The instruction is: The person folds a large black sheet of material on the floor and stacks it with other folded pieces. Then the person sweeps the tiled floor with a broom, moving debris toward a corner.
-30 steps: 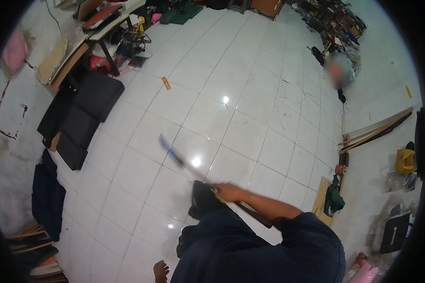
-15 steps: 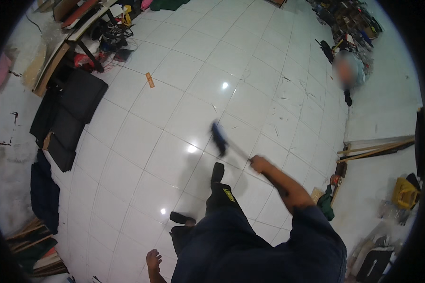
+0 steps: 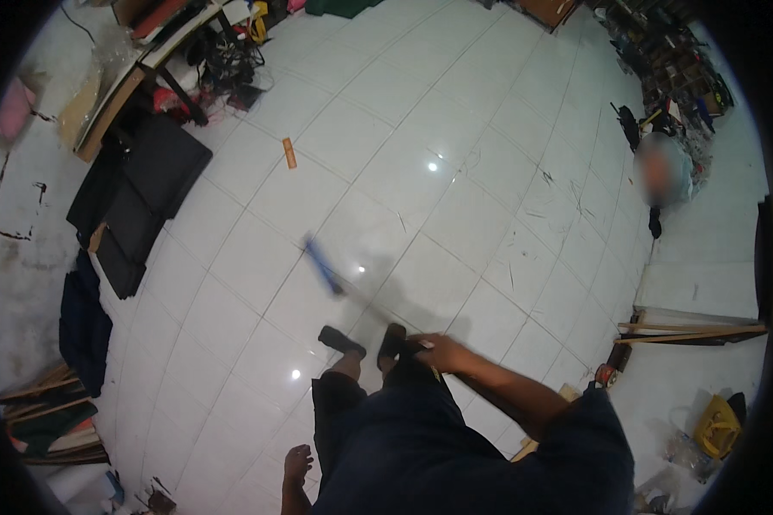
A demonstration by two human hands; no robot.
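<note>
The white tiled floor (image 3: 352, 197) is spreading on every side of the broom head (image 3: 322, 268), giving me my widest room beyond it and to its right. The white wall (image 3: 717, 227) is bounding that room well to the right of the broom head. The worktop (image 3: 183, 37) is making the other edge, far beyond it and left, and the black padded panel (image 3: 142, 206) is lying closer, left of it, so a long leftward stroke could be catching there. Another person (image 3: 678, 176) is staying low by the wall, beyond the broom head and well to its right.

My feet (image 3: 342, 342) are standing just nearer to me than the broom head, so a pulled stroke could be knocking them. I am sweeping, I judge: the broom handle (image 3: 374, 307) is slanting back from the broom head, rightward, and both are blurring; whether the bristles are touching the tiles, I cannot tell. My right hand (image 3: 442, 350) is wrapping its fingers round the handle. My left hand (image 3: 298, 463) is hanging nearer me than the broom head, slightly left, fingers slack and half-curled, visibly holding nothing.

An orange strip (image 3: 289, 153) is lying beyond the broom head; thin dark scraps (image 3: 547, 178) are lying beyond it, rightward. The next move, I judge, is calling for steering toward those scraps.
</note>
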